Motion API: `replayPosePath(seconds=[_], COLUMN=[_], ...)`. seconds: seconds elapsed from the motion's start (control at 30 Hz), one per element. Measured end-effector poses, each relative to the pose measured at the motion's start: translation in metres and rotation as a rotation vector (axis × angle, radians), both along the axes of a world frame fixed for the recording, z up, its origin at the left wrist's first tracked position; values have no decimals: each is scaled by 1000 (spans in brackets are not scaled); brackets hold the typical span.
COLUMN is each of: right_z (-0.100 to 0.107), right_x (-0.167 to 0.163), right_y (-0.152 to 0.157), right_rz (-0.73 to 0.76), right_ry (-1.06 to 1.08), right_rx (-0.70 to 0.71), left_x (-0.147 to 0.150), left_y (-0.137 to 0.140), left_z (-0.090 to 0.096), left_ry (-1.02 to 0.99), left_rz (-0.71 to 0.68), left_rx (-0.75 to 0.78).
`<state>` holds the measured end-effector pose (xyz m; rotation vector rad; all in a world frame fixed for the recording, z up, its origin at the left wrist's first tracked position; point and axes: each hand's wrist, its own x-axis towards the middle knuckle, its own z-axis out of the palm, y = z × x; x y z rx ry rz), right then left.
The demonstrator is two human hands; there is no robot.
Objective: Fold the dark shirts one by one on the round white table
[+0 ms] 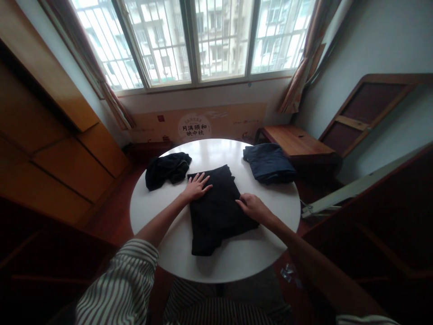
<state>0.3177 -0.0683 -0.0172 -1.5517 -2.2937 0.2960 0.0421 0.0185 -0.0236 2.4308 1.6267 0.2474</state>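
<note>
A black folded garment (216, 205), perhaps trousers, lies on the round white table (162, 237) in front of me; its exact kind is hard to make out. My left hand (197, 187) rests flat on its upper left part, fingers spread. At its right edge my right hand (253, 206) is closed, with the cloth pinched between thumb and fingers. The lower edge of the garment is uneven, with one corner reaching toward me.
A crumpled dark garment (168, 169) lies at the table's far left. Folded navy clothes (269, 163) sit at the far right. Behind stand a wooden side table (299, 140) and a printed box (233, 118) below the window. Orange cabinets (67, 158) line the left.
</note>
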Motion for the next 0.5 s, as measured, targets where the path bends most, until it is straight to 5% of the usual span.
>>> replayPosePath(seconds=[0.27, 0.5], right_z=[8, 21], right_x=[17, -9], right_y=[29, 121], right_rz=[151, -196], right_ry=[163, 397], right_rx=[-270, -253], left_x=[-1, 2], left_y=[0, -2], left_z=[-7, -7], left_ry=[117, 119], left_rz=[14, 33], left_rx=[13, 19])
